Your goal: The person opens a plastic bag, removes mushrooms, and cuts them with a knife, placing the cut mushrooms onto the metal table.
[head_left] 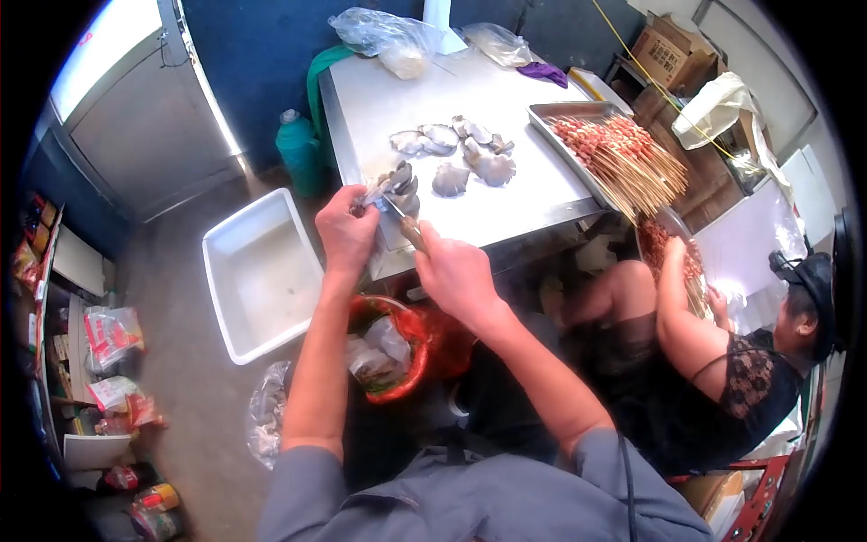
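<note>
My left hand (348, 226) pinches a cluster of grey mushrooms (401, 187) at its base, over the near left corner of the white table (379, 98). In my right hand (454, 274) is a knife (413, 232) with a wooden handle; its blade points up and left and meets the underside of the cluster. Several loose grey mushroom pieces (450, 179) lie farther in on the tabletop. Below my hands, an orange-red bag-lined bucket (420, 357) holds plastic and scraps.
A white tub (262, 271) stands on the floor at left, by a teal flask (298, 154). A tray of meat skewers (614, 158) rests at the table's right edge. A seated co-worker (713, 361) handles meat in a bowl at right. Clear bags (384, 36) lie at the back.
</note>
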Tool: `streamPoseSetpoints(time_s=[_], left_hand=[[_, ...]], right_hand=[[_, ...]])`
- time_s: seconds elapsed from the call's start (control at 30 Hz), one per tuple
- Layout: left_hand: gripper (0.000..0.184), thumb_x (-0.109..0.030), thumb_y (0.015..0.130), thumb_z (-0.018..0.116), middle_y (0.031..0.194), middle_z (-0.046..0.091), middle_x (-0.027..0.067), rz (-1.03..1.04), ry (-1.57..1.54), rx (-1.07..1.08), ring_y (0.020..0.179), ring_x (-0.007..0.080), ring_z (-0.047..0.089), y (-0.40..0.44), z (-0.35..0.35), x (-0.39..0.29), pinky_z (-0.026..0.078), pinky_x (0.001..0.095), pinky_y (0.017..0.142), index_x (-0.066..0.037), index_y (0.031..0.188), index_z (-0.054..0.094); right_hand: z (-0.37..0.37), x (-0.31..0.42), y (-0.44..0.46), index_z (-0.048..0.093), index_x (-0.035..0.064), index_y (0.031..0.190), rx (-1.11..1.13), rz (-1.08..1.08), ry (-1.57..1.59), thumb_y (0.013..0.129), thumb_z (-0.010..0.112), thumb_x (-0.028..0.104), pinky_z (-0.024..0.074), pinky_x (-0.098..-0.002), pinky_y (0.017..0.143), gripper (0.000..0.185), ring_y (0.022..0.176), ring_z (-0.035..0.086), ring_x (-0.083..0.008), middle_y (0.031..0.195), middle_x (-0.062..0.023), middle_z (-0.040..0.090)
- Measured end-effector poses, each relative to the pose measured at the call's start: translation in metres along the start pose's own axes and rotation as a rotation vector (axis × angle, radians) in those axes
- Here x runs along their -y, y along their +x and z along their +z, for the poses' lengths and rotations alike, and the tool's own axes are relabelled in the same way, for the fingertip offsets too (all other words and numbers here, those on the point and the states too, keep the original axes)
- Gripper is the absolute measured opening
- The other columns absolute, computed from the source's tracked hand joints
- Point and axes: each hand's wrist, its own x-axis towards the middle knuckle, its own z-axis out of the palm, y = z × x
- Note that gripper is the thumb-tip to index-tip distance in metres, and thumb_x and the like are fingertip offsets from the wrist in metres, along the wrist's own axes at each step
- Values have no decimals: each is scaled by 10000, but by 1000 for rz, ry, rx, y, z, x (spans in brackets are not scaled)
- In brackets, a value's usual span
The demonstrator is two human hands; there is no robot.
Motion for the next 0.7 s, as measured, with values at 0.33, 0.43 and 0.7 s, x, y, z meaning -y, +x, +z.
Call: streamPoseSetpoints(time_s=[0.33, 0.43, 0.7], left_hand=[[231, -86, 736, 702, 716, 642, 38, 56, -1, 1, 624, 86, 560, -2, 1, 0, 473, 259, 607, -26, 957, 683], [228, -79, 732, 696, 724, 647, 54, 75, 18, -12, 634, 99, 570, -1, 3, -4, 480, 268, 622, -26, 953, 677], [211, -27, 733, 680, 801, 664, 135, 49, 63, -4, 638, 208, 637, 0, 5, -6, 508, 313, 632, 7, 940, 653]], right_hand=[[-21, -11, -27, 539, 52, 1276, 97, 114, 88, 900, 599, 220, 505, -493, 691, 416, 771, 652, -410, 773, -220, 656], [-21, 2, -20, 546, 49, 1236, 97, 91, 3, 902, 587, 210, 506, -506, 685, 373, 749, 651, -413, 764, -222, 655], [-10, -1, 1, 578, 14, 1100, 62, 44, -16, 871, 556, 140, 521, -503, 676, 262, 726, 663, -396, 731, -208, 661]])
